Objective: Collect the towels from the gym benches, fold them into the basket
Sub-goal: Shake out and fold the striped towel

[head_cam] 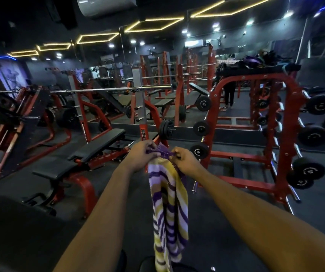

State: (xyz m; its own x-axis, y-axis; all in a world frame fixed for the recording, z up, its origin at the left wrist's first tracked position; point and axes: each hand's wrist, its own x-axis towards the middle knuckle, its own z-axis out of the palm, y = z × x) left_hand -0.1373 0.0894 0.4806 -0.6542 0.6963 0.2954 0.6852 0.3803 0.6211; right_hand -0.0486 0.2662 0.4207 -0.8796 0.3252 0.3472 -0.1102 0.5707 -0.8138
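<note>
A striped towel in purple, white and yellow hangs straight down in front of me, bunched into a long narrow drape. My left hand pinches its top edge on the left. My right hand pinches the same edge a little to the right, so both hands sit close together at chest height with arms stretched forward. The towel's lower end drops out of sight at the bottom of the view. No basket is in view.
A black padded bench on a red frame stands to the left. A second dark pad fills the near left corner. A red rack with black dumbbells stands to the right. Dark rubber floor lies beneath the towel.
</note>
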